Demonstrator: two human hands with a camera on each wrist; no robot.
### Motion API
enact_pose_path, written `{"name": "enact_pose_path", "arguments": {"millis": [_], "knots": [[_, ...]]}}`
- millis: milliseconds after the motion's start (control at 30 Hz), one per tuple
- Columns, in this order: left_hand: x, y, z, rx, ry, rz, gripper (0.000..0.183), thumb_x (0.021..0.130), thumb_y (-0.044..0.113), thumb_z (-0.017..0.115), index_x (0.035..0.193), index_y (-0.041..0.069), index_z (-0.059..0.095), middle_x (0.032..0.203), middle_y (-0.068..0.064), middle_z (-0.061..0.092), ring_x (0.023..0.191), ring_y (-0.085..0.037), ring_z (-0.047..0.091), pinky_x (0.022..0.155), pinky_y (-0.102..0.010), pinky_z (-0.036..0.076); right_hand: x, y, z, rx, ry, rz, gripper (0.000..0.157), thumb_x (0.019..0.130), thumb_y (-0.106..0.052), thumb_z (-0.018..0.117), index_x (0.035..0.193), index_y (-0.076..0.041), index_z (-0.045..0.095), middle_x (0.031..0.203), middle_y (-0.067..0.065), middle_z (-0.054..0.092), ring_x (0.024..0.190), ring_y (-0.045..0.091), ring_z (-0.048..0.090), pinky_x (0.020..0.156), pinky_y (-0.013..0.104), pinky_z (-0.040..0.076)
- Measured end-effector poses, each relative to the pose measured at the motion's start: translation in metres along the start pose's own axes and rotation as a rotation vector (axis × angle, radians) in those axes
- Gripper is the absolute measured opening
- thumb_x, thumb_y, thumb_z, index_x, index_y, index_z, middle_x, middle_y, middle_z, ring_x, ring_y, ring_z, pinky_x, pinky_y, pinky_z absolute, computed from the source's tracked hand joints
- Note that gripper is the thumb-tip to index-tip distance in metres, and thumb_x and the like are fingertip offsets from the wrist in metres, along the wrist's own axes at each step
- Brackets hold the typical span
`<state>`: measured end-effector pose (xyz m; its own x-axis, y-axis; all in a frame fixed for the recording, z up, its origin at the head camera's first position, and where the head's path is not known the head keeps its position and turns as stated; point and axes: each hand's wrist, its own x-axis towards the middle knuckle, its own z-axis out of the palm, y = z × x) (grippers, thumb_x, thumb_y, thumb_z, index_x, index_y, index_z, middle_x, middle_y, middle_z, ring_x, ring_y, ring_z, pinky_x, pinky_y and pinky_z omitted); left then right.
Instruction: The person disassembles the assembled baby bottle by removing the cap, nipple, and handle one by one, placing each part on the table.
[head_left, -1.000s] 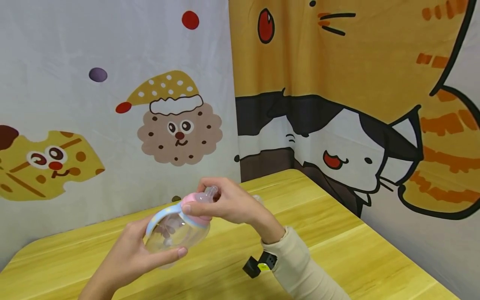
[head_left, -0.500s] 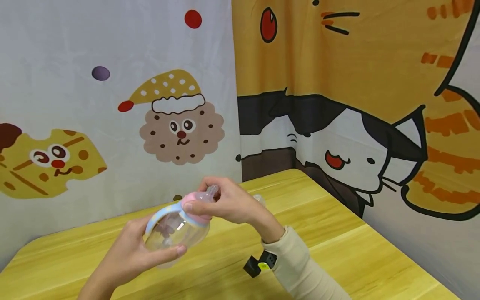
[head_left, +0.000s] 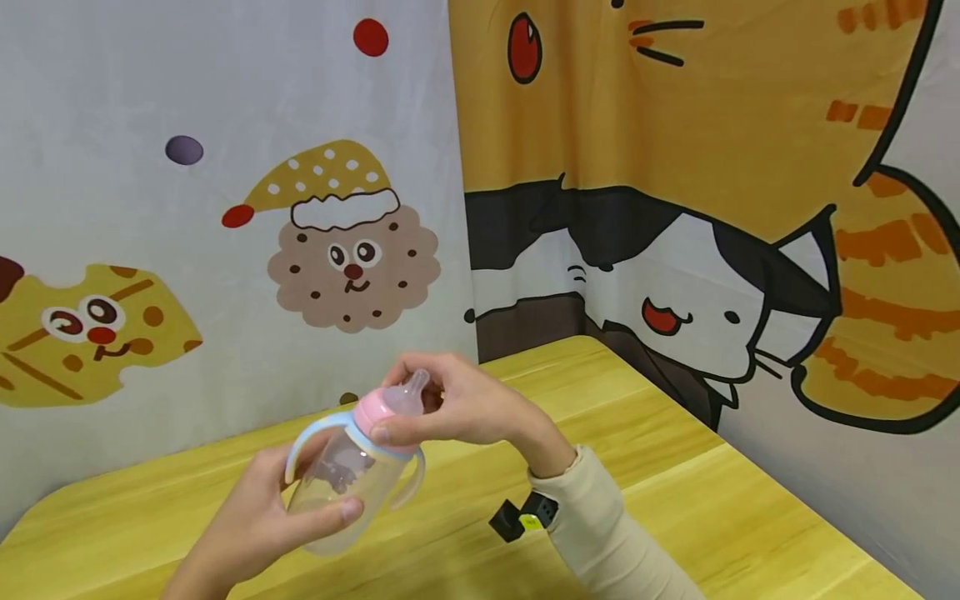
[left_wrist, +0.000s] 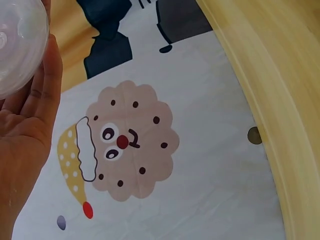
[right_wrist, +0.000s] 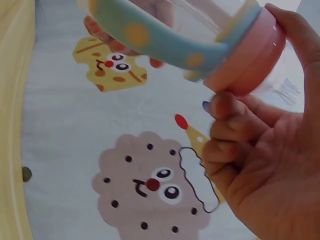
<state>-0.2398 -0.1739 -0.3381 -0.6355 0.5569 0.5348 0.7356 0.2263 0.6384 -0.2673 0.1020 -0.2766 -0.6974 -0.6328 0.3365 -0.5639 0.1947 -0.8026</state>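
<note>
A clear baby bottle [head_left: 341,479] is held tilted above the table, its teat [head_left: 407,392] pointing up and to the right. My left hand [head_left: 251,521] grips the body from the left, thumb across the front. In the left wrist view the rounded clear base [left_wrist: 22,45] rests against the fingers. Thumb and fingers of my right hand [head_left: 476,404] pinch the pink collar [head_left: 369,410] just below the teat. One blue handle [head_left: 300,442] with yellow dots arches over the left fingers; the other handle [head_left: 412,487] sticks out on the right side.
A yellow wood-grain table [head_left: 600,517] lies under both hands. Cartoon-printed cloths [head_left: 225,317] hang along its back and right edges. On the right sleeve [head_left: 592,492] sits a small black device [head_left: 521,515].
The bottle has turned in the hands and stands steeper, so both handles now show. The clear object glimpsed behind the right wrist is now hidden. Both hands keep their hold.
</note>
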Motion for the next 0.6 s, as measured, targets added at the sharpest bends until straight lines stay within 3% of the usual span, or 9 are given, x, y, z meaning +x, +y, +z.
{"name": "enact_pose_path", "arguments": {"millis": [133,300,600], "knots": [[-0.001,0.001,0.001,0.013,0.003,-0.019,0.054,0.087,0.005,0.085,0.135,0.022,0.069,0.113,0.004,0.079,0.096,-0.015,0.073,0.084,-0.028,0.056,-0.003,0.000,-0.006,-0.063,-0.048,-0.025,0.035,0.092,-0.027,0.079,0.123,-0.016,0.067,0.092,-0.001,0.061,0.069,0.008,0.051,0.063,0.023,0.043],[-0.001,0.002,0.002,0.037,0.024,-0.037,0.052,0.083,0.009,0.090,0.129,0.023,0.071,0.111,0.006,0.078,0.095,-0.014,0.072,0.082,-0.029,0.057,-0.007,-0.001,-0.013,-0.125,-0.096,-0.046,0.045,0.090,-0.027,0.081,0.130,-0.017,0.062,0.105,-0.001,0.064,0.082,0.012,0.058,0.071,0.027,0.051],[-0.001,0.003,0.002,0.002,-0.001,-0.038,0.049,0.084,0.009,0.089,0.127,0.022,0.070,0.109,0.005,0.077,0.093,-0.016,0.072,0.078,-0.031,0.059,-0.008,0.003,-0.018,-0.090,-0.177,-0.171,0.052,0.086,-0.018,0.083,0.131,-0.011,0.059,0.116,-0.002,0.069,0.100,0.013,0.063,0.087,0.031,0.058]]}}
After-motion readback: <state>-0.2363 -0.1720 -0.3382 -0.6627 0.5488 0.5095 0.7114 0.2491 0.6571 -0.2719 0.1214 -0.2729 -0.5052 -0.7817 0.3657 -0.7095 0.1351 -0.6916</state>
